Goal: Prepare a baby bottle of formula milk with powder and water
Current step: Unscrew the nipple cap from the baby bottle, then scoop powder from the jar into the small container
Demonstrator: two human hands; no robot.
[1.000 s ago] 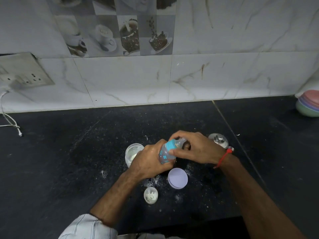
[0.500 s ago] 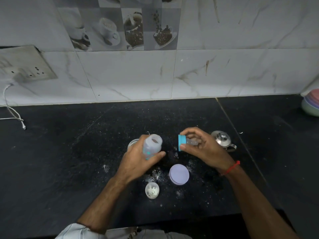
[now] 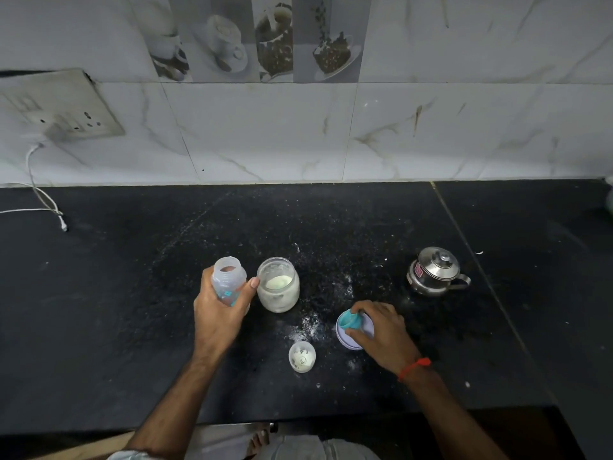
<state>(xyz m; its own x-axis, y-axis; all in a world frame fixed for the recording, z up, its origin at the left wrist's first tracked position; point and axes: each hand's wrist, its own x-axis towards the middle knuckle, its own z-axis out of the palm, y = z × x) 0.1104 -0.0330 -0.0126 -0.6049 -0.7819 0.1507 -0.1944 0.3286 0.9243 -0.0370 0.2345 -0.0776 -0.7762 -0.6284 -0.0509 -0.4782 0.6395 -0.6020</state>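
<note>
My left hand grips a clear baby bottle with teal print, upright and uncapped, just left of an open glass jar that holds white powder. My right hand holds the bottle's teal collar with its teat down against a lilac round lid lying on the black counter. A small white dome cap lies between my arms. A small steel pot with a lid stands at the right.
Spilled white powder dots the counter around the jar and lid. A white cable end lies at the far left under a wall socket. The tiled wall bounds the back; the counter's front edge runs near my body.
The teal collar came off the bottle. My right hand carried it down and right onto the lilac lid, while my left hand moved the open bottle left, uncovering the powder jar.
</note>
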